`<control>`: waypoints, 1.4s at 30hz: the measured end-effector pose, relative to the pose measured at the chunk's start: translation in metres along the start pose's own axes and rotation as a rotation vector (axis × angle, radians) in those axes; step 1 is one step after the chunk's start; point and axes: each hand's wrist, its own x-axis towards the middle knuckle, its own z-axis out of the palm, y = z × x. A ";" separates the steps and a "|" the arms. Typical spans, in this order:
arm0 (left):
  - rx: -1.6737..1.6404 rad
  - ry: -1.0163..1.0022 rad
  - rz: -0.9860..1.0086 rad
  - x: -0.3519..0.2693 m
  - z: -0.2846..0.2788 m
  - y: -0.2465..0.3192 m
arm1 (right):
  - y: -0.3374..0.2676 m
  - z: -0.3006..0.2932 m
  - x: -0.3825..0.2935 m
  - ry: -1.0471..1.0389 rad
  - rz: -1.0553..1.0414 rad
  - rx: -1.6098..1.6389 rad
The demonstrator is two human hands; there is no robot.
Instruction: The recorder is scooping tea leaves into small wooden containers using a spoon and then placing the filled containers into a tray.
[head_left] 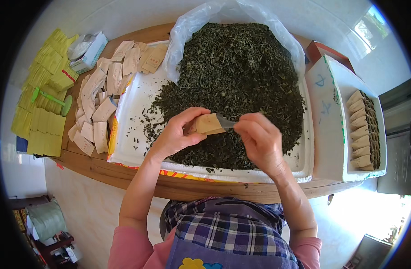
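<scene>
My left hand [182,132] holds a small brown paper packet [209,123] by its closed end, above a heap of dried dark-green leaves [239,67]. From the packet's right end sticks a clear plastic piece [227,123], perhaps an inner bag. My right hand [260,141] pinches the far end of this plastic between thumb and fingers. The leaves lie in a white foam tray [131,148] and spill out of a large clear plastic bag [178,43] at the back.
Loose brown paper packets [91,90] pile up left of the tray. Further left are stacks of yellow paper packets [47,127], a green plastic stand [52,98] and a small box [89,53]. A white foam box [330,117] at the right holds a row of leaf-filled packets [362,134].
</scene>
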 end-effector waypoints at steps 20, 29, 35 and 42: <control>0.570 -0.046 -0.021 0.003 -0.027 -0.008 | 0.031 -0.015 -0.032 -0.146 0.034 -0.261; 0.128 -0.044 -0.077 0.014 -0.007 -0.010 | 0.023 -0.023 -0.010 -0.065 0.233 -0.057; -0.223 -0.059 -0.088 0.013 -0.006 -0.010 | -0.001 -0.032 0.025 -0.118 0.093 -0.139; -0.529 -0.006 -0.096 0.008 -0.005 -0.010 | -0.034 -0.030 0.069 -0.246 -0.298 -0.494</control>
